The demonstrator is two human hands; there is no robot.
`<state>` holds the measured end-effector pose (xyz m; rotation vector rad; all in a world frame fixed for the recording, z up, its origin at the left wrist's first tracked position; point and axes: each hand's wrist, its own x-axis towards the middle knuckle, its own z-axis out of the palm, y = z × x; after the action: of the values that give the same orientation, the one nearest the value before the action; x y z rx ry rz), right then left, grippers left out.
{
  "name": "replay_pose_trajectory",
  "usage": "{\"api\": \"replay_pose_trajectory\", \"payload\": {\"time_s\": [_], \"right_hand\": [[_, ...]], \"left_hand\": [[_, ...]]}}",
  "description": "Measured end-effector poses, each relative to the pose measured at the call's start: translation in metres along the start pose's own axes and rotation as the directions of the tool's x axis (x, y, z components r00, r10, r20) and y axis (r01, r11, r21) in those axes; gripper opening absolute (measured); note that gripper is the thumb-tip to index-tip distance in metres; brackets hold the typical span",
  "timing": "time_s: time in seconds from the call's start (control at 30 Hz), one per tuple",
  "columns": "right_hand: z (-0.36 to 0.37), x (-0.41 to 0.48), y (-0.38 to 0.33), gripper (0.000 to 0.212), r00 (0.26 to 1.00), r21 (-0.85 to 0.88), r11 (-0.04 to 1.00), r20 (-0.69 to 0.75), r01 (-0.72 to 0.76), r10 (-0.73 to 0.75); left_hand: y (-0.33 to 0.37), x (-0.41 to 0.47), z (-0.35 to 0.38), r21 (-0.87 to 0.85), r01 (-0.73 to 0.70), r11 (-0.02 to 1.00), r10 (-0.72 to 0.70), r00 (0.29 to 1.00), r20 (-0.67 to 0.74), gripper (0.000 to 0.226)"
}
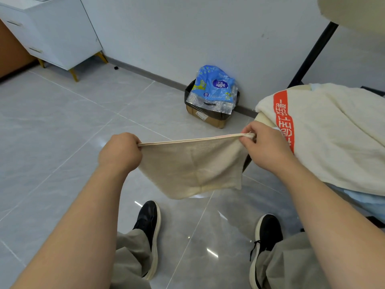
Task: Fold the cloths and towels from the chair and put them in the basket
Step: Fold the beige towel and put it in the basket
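Now both hands are raised in front of the person, each pinching one top corner of a small beige cloth (pixel 191 170). The left hand (pixel 119 152) grips the corner at nine o'clock and the right hand (pixel 264 144) grips the corner at three o'clock, with fingers curled tight over the top edge. Pulled apart this way, the hands hold that edge taut and level, so the cloth hangs flat in the air above the tiled floor (pixel 62 126). The edge shows two layers, so the cloth seems folded once already, and the stretch probably serves to line it up for another fold.

Just past the right hand, toward three o'clock, a cream towel (pixel 333 132) with an orange printed band lies heaped on the chair (pixel 263 119), not yet folded, with pale blue fabric (pixel 364 200) beneath it. At twelve o'clock, against the wall, a cardboard box (pixel 210 119) holds a blue plastic pack (pixel 214 86). A white cabinet (pixel 58 32) stands at ten o'clock. No basket is in view.
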<state>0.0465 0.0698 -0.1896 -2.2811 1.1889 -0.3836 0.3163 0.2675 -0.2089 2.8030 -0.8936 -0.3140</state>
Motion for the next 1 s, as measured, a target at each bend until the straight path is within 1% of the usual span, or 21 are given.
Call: {"api": "replay_pose_trajectory", "payload": {"time_s": [0.07, 0.1, 0.13, 0.17, 0.2, 0.23, 0.27, 0.3, 0.37, 0.4, 0.47, 0.63, 0.73, 0.8, 0.87, 0.93, 1.0], "right_hand": [[-0.001, -0.003, -0.01, 0.006, 0.999, 0.121, 0.991, -0.011, 0.048, -0.047], [0.0, -0.004, -0.014, 0.009, 0.998, 0.183, 0.981, -0.018, 0.063, -0.061], [0.002, -0.006, -0.019, 0.013, 0.997, 0.231, 0.97, -0.02, 0.075, -0.072], [0.004, -0.007, -0.023, 0.017, 0.996, 0.255, 0.963, -0.015, 0.087, -0.086], [0.005, -0.009, -0.028, 0.021, 0.994, 0.266, 0.959, -0.001, 0.102, -0.105], [0.007, -0.01, -0.033, 0.023, 0.991, 0.263, 0.957, 0.018, 0.12, -0.13], [0.008, -0.012, -0.037, 0.026, 0.988, 0.26, 0.956, 0.04, 0.137, -0.152], [0.01, -0.013, -0.04, 0.028, 0.983, 0.258, 0.954, 0.057, 0.155, -0.175], [0.012, -0.014, -0.044, 0.03, 0.977, 0.264, 0.949, 0.076, 0.173, -0.199], [0.013, -0.014, -0.045, 0.031, 0.976, 0.267, 0.948, 0.081, 0.174, -0.201], [0.014, -0.014, -0.045, 0.034, 0.976, 0.267, 0.95, 0.095, 0.162, -0.194], [0.013, -0.015, -0.038, 0.035, 0.983, 0.357, 0.933, 0.143, 0.054, -0.112], [0.014, -0.012, -0.035, 0.032, 0.973, 0.374, 0.927, 0.203, 0.031, -0.114], [0.016, -0.008, -0.033, 0.03, 0.962, 0.433, 0.901, 0.256, -0.03, -0.091], [0.018, -0.007, -0.031, 0.029, 0.938, 0.48, 0.872, 0.336, -0.097, -0.081], [0.022, -0.007, -0.029, 0.028, 0.908, 0.435, 0.895, 0.408, -0.097, -0.099], [0.028, -0.01, -0.029, 0.017, 0.884, 0.366, 0.926, 0.459, -0.094, -0.091]], "left_hand": [[0.005, -0.004, -0.002, 0.124, 0.051, 0.991, -0.053, 0.999, 0.011, 0.031], [0.01, -0.007, -0.003, 0.177, 0.048, 0.983, -0.053, 0.998, 0.022, 0.033], [0.016, -0.011, -0.003, 0.184, 0.015, 0.983, -0.022, 0.999, 0.037, 0.037], [0.025, -0.015, -0.003, 0.129, -0.053, 0.99, 0.045, 0.997, 0.059, 0.043], [0.036, -0.02, -0.003, 0.009, -0.155, 0.988, 0.154, 0.985, 0.077, 0.049], [0.05, -0.027, -0.003, -0.143, -0.271, 0.952, 0.284, 0.956, 0.077, 0.056], [0.066, -0.036, -0.003, -0.284, -0.366, 0.886, 0.397, 0.916, 0.06, 0.062], [0.081, -0.045, -0.002, -0.381, -0.433, 0.817, 0.479, 0.877, 0.03, 0.063], [0.103, -0.057, 0.005, -0.463, -0.516, 0.721, 0.563, 0.825, -0.044, 0.054], [0.109, -0.06, 0.009, -0.491, -0.524, 0.695, 0.567, 0.821, -0.073, 0.045], [0.114, -0.061, 0.014, -0.534, -0.499, 0.683, 0.541, 0.837, -0.09, 0.029], [0.115, -0.06, 0.012, -0.562, -0.451, 0.693, 0.529, 0.848, -0.027, 0.012], [0.111, -0.06, 0.007, -0.594, -0.395, 0.701, 0.495, 0.869, 0.007, 0.009], [0.109, -0.06, 0.005, -0.595, -0.378, 0.709, 0.475, 0.88, 0.006, 0.011], [0.11, -0.062, 0.004, -0.572, -0.398, 0.717, 0.473, 0.881, -0.02, 0.01], [0.111, -0.063, 0.003, -0.558, -0.418, 0.717, 0.466, 0.883, -0.062, 0.007], [0.111, -0.062, 0.002, -0.556, -0.438, 0.707, 0.455, 0.883, -0.116, 0.006]]}}
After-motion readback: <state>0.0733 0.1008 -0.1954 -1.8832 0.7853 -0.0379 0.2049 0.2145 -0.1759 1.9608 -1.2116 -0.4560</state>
